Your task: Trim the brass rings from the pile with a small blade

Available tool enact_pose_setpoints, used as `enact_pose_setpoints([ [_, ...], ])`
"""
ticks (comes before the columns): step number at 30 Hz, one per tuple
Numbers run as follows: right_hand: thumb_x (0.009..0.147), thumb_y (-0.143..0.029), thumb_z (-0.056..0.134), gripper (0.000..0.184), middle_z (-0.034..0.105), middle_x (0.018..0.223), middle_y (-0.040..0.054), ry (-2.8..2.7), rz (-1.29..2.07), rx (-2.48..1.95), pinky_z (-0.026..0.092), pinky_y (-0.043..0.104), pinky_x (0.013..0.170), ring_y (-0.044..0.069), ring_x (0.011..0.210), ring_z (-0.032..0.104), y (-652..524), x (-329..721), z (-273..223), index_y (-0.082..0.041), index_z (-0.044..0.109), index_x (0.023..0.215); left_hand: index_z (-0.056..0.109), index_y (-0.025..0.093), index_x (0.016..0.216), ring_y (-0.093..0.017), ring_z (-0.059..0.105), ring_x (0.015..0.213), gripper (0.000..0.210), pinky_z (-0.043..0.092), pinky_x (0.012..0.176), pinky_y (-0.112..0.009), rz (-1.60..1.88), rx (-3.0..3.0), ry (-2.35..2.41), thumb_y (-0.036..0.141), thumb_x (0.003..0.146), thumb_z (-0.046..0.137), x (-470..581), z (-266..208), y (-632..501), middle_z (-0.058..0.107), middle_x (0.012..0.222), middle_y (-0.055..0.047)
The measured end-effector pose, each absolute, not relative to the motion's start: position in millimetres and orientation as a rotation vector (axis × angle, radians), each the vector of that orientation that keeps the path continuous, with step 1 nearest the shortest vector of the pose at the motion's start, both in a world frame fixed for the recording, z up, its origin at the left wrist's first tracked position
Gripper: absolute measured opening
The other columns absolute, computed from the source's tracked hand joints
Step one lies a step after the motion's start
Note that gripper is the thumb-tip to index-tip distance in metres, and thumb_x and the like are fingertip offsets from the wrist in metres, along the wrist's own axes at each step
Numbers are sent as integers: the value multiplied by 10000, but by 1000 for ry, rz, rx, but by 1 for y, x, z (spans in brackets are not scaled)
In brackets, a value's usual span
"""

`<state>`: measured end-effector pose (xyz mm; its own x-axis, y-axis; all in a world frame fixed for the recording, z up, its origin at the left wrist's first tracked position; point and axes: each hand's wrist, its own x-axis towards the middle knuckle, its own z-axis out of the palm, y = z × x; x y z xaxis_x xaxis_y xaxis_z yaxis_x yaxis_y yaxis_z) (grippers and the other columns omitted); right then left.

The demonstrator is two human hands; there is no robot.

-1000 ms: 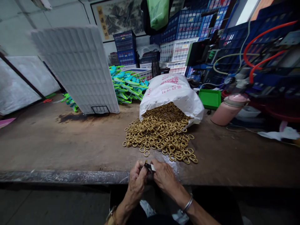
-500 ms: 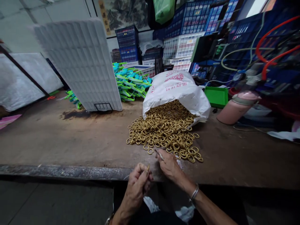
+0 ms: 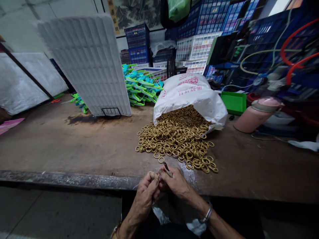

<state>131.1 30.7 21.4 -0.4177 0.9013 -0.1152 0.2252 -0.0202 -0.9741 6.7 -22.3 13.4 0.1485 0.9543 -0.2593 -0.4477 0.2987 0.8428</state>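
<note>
Gold rings (image 3: 174,139), loosely heaped, dark-tipped tool (image 3: 167,168), tilted

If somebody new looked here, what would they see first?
Probably the heap of golden rings, spilling from the white sack onto the table. Farther left, bright green and blue things show behind the tall white panel. Nearest, the left hand and right hand are close together by the table's front edge.

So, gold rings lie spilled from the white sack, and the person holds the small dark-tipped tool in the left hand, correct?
Wrong side: the head view shows the tool in the right hand. Gold rings do lie spilled from the white sack.
</note>
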Motion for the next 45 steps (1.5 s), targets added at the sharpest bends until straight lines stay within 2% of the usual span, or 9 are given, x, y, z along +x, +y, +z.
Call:
enact_pose_setpoints([
  [5, 738, -370, 458, 220, 498, 582, -33, -1662, 1473, -1233, 379, 198, 550, 95, 566, 461, 30, 129, 25, -165, 505, 671, 401, 177, 713, 8, 235, 369, 343, 158, 358, -142, 1113, 704, 932, 456, 707, 599, 7, 13, -21, 463, 621, 56],
  [13, 719, -294, 446, 154, 484, 503, -53, -1533, 1667, -1223, 340, 185, 470, 82, 479, 442, 30, 128, 22, -179, 486, 626, 429, 171, 722, -2, 247, 391, 323, 164, 376, -152, 1088, 719, 928, 458, 725, 577, 4, 11, -24, 465, 640, 43],
  [26, 709, -272, 401, 169, 440, 470, -54, -1520, 1628, -1267, 306, 186, 433, 76, 445, 401, 29, 126, 27, -186, 451, 573, 453, 161, 769, -4, 276, 389, 233, 158, 369, -159, 1106, 687, 794, 372, 772, 551, 0, 9, -27, 508, 688, 20],
  [34, 754, -301, 391, 218, 429, 474, -53, -1613, 1544, -1285, 295, 188, 440, 78, 452, 392, 26, 124, 24, -187, 438, 574, 469, 156, 765, -9, 295, 402, 244, 168, 369, -155, 1111, 644, 797, 374, 751, 577, -2, 8, -29, 520, 696, 12],
  [37, 775, -310, 371, 234, 444, 492, -46, -1764, 1343, -1351, 286, 194, 457, 87, 469, 401, 32, 127, 13, -186, 453, 595, 468, 160, 732, -14, 313, 415, 268, 178, 373, -150, 1121, 554, 847, 393, 728, 599, -2, 9, -30, 520, 694, 16],
  [40, 780, -280, 379, 212, 464, 525, -33, -1954, 908, -1496, 284, 208, 503, 104, 516, 422, 44, 133, 2, -189, 466, 609, 498, 147, 732, -35, 378, 470, 266, 220, 376, -153, 1176, 485, 888, 385, 714, 616, -4, 11, -28, 547, 759, -17],
  [45, 799, -208, 409, 125, 604, 715, 29, -2101, 528, -1731, 299, 224, 579, 140, 662, 539, 65, 136, 1, -186, 531, 791, 505, 131, 694, -84, 471, 563, 205, 293, 398, -173, 1251, 410, 876, 307, 731, 603, -14, 7, -27, 581, 807, -66],
])
